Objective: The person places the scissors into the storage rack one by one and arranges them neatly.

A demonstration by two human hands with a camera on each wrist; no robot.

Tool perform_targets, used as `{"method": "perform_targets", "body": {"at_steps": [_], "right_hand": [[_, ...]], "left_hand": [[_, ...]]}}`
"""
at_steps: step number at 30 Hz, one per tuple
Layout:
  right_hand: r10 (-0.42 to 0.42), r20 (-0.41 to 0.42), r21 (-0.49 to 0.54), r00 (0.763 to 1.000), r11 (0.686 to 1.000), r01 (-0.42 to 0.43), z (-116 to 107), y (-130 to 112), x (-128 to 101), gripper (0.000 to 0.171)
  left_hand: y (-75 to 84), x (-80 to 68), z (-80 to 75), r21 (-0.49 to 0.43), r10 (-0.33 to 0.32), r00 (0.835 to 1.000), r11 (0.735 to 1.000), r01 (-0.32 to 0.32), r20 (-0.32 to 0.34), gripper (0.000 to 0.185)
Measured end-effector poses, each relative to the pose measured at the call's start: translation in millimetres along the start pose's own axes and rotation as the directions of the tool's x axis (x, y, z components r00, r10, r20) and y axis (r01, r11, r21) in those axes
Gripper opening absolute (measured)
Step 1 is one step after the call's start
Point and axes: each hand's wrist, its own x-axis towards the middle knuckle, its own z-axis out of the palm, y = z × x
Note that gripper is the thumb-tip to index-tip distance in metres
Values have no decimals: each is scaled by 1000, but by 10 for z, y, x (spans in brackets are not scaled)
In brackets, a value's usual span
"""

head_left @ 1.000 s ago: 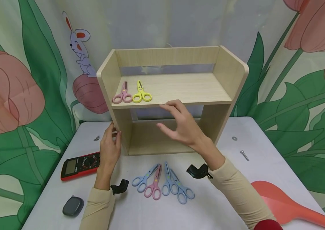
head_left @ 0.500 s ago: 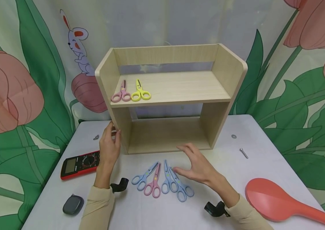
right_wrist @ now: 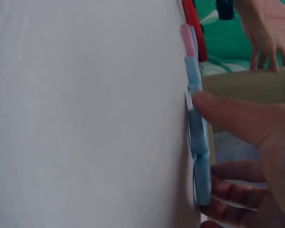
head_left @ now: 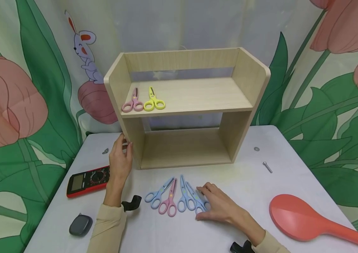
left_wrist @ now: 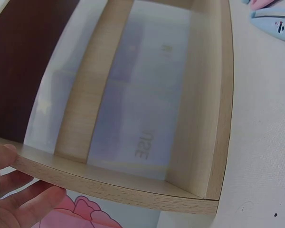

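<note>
A light wood two-tier shelf stands on the table. My left hand rests its fingertips against the shelf's left side panel. On the table in front lie blue scissors, pink scissors, and two more blue pairs: a middle pair and a rightmost pair. My right hand is at the rightmost pair, its thumb and fingers to either side of the handles. It partly hides them; a firm hold cannot be made out.
Pink scissors and yellow scissors lie on the upper tier. Left are a red-black multimeter, a grey case and small metal hardware. A washer, a bolt and an orange-red ladle lie right.
My right hand has come down from in front of the upper tier to the rightmost blue scissors on the table. The left hand has stayed at the shelf's left side.
</note>
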Motion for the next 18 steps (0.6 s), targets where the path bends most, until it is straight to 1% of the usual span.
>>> {"method": "perform_targets", "body": {"at_steps": [4, 8, 10, 13, 16, 18], "right_hand": [[1, 2, -19, 1000, 1000, -1, -21, 55, -10, 72], [-30, -8, -21, 1000, 999, 30, -49, 106, -5, 62], [-48, -43, -20, 998, 999, 47, -73, 117, 15, 58], [-72, -120, -16, 990, 997, 71, -164, 94, 54, 55], [-103, -205, -8, 973, 995, 103, -327, 19, 96, 54], [-142, -262, -3, 955, 989, 146, -460, -49, 132, 54]], "left_hand": [[4, -23, -1, 2, -12, 1000, 1000, 12, 6, 44], [2, -38, -1, 4, -14, 1000, 1000, 14, 4, 44], [2, -37, 0, 5, -11, 1000, 1000, 11, -2, 43], [5, -33, -1, 5, -8, 1000, 1000, 8, -4, 43], [9, -36, -4, 5, -8, 1000, 1000, 8, -1, 44], [5, -43, 0, 6, -7, 1000, 1000, 7, -1, 44]]}}
